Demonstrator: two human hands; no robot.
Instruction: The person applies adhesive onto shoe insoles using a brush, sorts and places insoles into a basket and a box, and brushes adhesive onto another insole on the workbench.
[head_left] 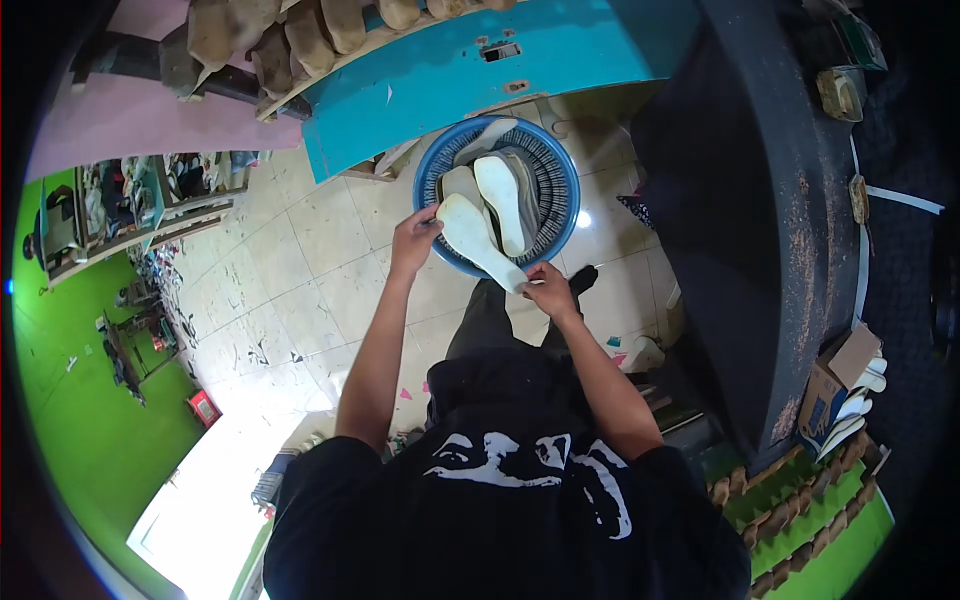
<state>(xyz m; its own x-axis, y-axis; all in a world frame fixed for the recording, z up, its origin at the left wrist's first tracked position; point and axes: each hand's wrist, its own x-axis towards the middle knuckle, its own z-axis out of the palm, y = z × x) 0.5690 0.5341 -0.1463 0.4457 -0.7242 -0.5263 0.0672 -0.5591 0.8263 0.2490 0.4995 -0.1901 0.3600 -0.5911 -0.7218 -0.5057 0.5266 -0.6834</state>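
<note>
The floor (330, 250) is big, pale and made of square tiles, with dark bits spread on it. A bright green wall (90, 450) is on the left. On the right is a tall dark wall (740, 250). At the top is a long blue board (400, 90). The person has a black shirt (400, 530) with a white picture on it.

A round blue basket (573, 190) sits on the floor in front of the person's feet. Far to the right, well apart from the basket, is a box (828, 395) with pale things sticking out.

The long pale sole (468, 232) is between the two hands, over the near part of the basket. It slants, with its wide end up by the left hand and its thin end down by the right hand. The thin end is over the rim. I can't tell if it touches the basket.

A white sole (505, 205) is just beside it, in the basket, and some grey soles (463, 183) are there too.

The left hand (415, 242) grips the side of the wide end. The right hand (549, 292) pinches the thin end. Little pink scraps (405, 394) are on the floor.
</note>
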